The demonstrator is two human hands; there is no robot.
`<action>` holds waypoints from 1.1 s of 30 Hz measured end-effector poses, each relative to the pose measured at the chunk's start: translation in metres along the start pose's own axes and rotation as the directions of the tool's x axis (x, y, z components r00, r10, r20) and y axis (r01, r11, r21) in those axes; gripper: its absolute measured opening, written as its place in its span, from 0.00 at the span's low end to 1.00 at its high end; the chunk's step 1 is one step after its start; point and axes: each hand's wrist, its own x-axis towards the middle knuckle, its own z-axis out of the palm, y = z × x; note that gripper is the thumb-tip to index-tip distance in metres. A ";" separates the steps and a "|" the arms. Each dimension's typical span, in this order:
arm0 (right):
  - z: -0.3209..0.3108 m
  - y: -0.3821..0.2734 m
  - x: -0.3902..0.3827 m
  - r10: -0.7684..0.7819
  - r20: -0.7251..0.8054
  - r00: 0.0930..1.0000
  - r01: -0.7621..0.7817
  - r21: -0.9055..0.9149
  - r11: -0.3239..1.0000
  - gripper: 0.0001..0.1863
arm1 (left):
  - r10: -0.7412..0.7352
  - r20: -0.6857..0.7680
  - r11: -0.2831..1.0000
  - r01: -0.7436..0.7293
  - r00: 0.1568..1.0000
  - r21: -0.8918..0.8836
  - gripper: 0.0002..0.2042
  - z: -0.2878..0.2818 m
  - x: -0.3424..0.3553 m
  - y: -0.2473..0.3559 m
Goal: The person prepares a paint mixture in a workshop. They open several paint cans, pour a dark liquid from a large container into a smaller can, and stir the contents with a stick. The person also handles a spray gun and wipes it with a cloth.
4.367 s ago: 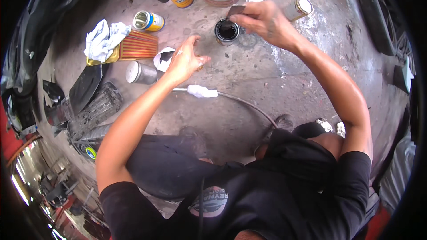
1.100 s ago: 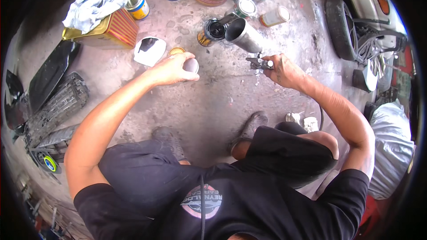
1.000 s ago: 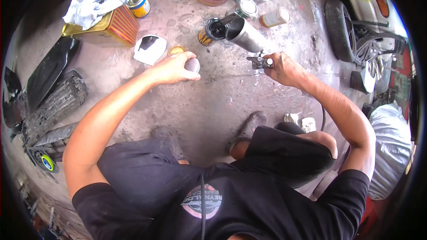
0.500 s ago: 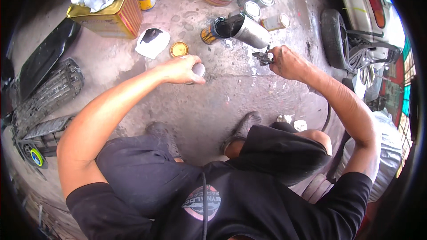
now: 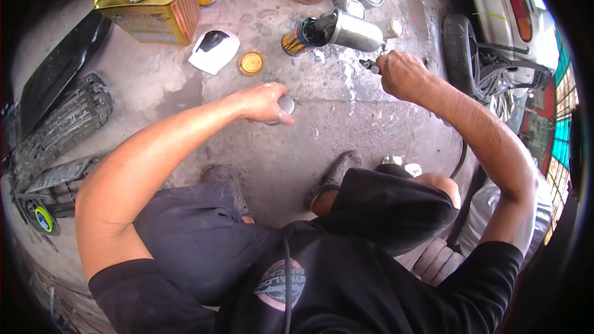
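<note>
- Draining the metal cup (image 5: 359,32) of a spray gun (image 5: 370,67) into the paint can (image 5: 294,44) is, we judge, the step in hand. The cup lies tilted, its mouth at the can's dark-coated rim; we cannot tell whether the two touch.
- Right hand (image 5: 401,77): fingers curled around the gun.
- Left hand (image 5: 265,102): thumb and fingers pinching what appears to be a grey round cap (image 5: 286,105), well apart from the can.
- Left of the can, we find a gold lid (image 5: 252,63) near a white sheet (image 5: 207,59) bearing a black patch (image 5: 214,39).
- Next move: it calls, we judge, for a steady tilt, then righting the cup without drips.
</note>
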 end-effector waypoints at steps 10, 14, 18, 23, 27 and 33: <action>0.002 0.000 -0.003 0.076 0.011 0.997 -0.076 0.002 0.997 0.10 | -0.024 -0.016 1.000 0.024 1.000 -0.010 0.41 -0.002 -0.010 0.001; 0.035 0.021 -0.027 0.139 -0.086 0.987 -0.125 0.150 0.981 0.10 | -0.012 -0.154 0.998 0.002 0.988 -0.062 0.41 -0.014 -0.015 0.010; 0.069 0.032 -0.062 0.194 -0.046 0.980 -0.173 0.292 0.941 0.17 | -0.034 -0.284 0.988 -0.011 0.958 -0.156 0.39 -0.025 -0.022 0.019; 0.090 0.024 -0.072 0.073 0.097 0.993 -0.119 0.655 0.747 0.24 | 0.127 -0.473 0.973 -0.201 0.872 -0.109 0.37 -0.031 -0.033 0.055; 0.136 0.004 -0.050 -0.154 -0.093 0.984 0.170 0.766 0.620 0.24 | 0.465 -0.454 0.885 -0.411 0.760 0.218 0.37 -0.046 -0.035 0.079; 0.144 -0.061 0.004 -0.296 -0.044 0.954 0.183 0.869 0.460 0.24 | 0.417 -0.330 0.864 -0.257 0.847 0.432 0.37 -0.044 -0.043 0.060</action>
